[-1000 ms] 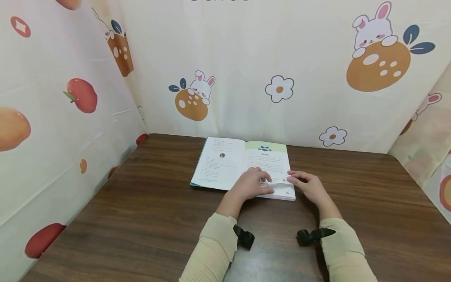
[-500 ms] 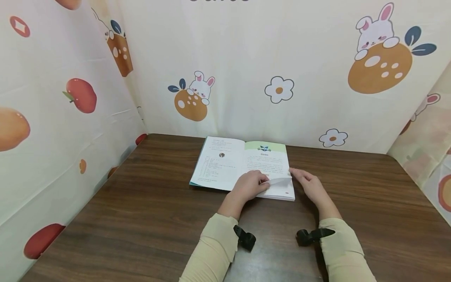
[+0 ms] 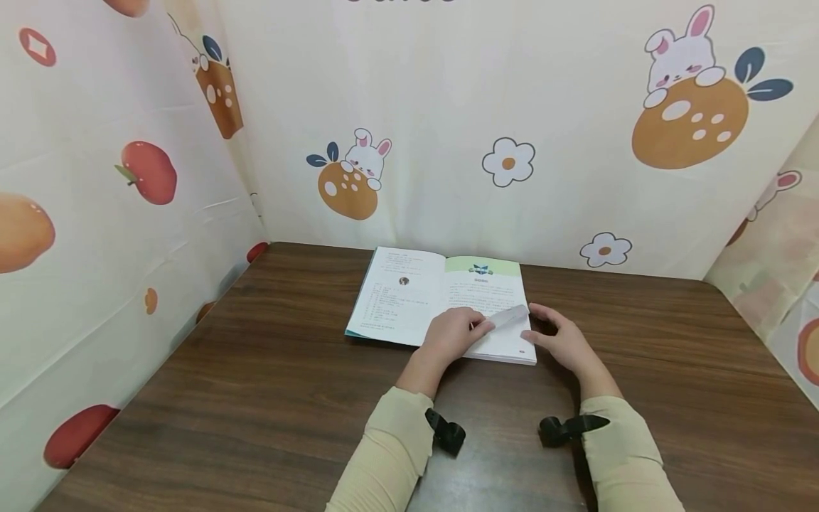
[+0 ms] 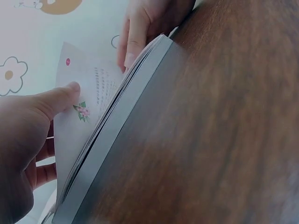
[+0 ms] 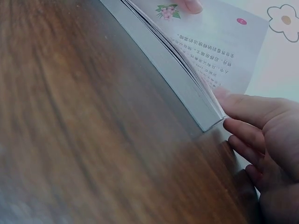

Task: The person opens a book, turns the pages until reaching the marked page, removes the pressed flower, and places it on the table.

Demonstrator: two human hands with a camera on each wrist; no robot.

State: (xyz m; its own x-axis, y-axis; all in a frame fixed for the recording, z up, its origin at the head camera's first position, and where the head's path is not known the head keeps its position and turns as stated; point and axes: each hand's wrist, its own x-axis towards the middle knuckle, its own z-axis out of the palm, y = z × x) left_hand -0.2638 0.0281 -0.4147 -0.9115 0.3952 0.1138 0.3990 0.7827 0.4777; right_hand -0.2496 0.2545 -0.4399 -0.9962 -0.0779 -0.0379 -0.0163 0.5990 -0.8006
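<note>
An open book (image 3: 399, 299) lies on the table, its right-hand page topped by a green band. My left hand (image 3: 451, 336) pinches a raised page (image 3: 510, 316) near its lower edge. In the left wrist view, the thumb (image 4: 63, 99) lies on the page's printed face beside a small pink flower picture, with the fingers behind the sheet. At the book's right edge is my right hand (image 3: 563, 347). Its thumb (image 5: 243, 108) rests on the book's pages, and its fingers (image 5: 245, 134) sit against the side at the corner.
The dark wooden table (image 3: 256, 398) reaches to a pale curtain (image 3: 435, 178) printed with rabbits, fruit and flowers, close behind the book. Another curtain side (image 3: 83, 249) runs along the left. Black wrist cameras (image 3: 448, 435) are strapped over both sleeves.
The lower part of the right page has risen and bends up leftward in my left hand, whose fingers have closed on it. My right thumb and fingers have spread apart at the book's edge.
</note>
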